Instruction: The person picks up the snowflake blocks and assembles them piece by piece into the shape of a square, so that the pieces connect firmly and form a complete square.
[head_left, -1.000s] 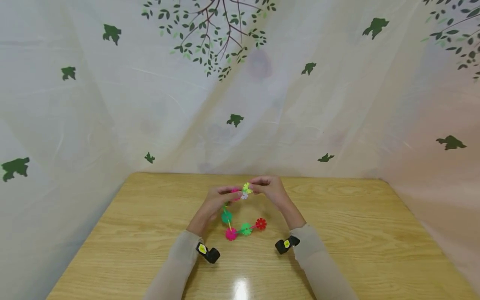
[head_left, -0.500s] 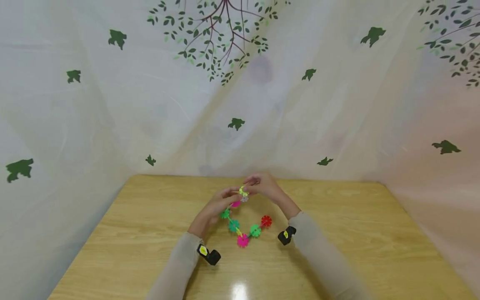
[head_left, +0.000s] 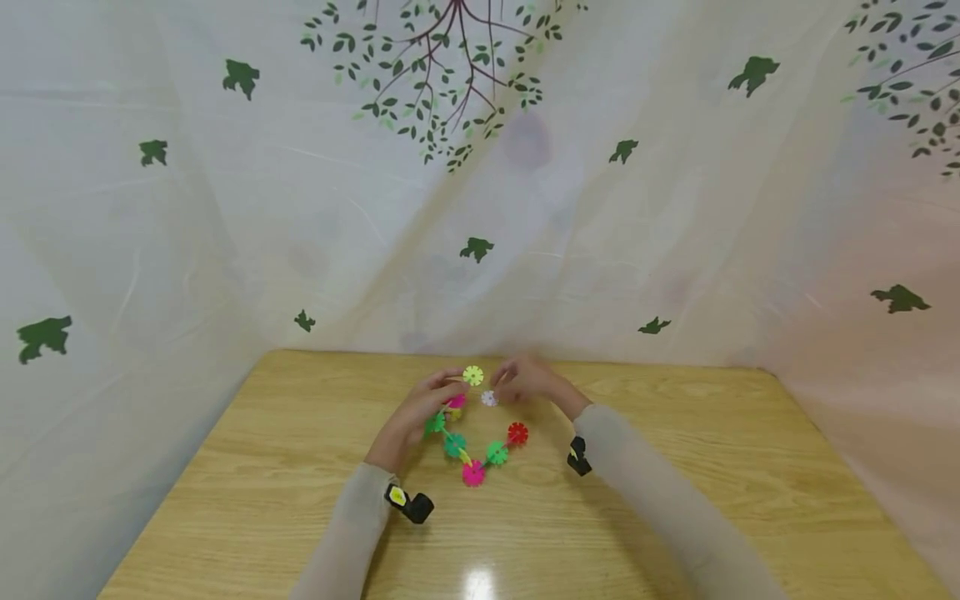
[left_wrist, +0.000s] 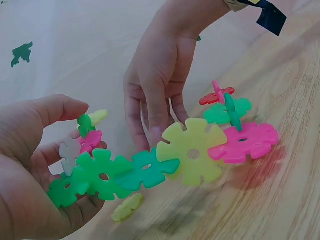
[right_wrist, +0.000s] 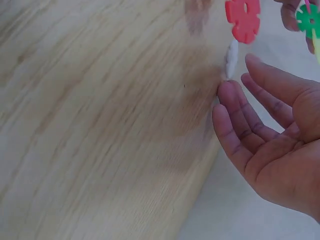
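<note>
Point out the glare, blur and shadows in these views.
Head view: a bright glare spot on the wooden tabletop near the bottom edge, the right hand blurred; left wrist view: a reddish tint on the tabletop below the large pink flower-shaped disc; right wrist view: soft dark patches on the tabletop beside that hand.

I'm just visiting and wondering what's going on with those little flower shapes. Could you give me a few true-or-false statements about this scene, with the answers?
1. The left hand holds a chain of flower-shaped discs. True.
2. A white disc is close to the right hand. True.
3. The right hand is gripping the chain. False: it is apart from the chain.
4. The table shows wood grain. True.
5. The person is sleeveless. False: pale sleeves show.
</note>
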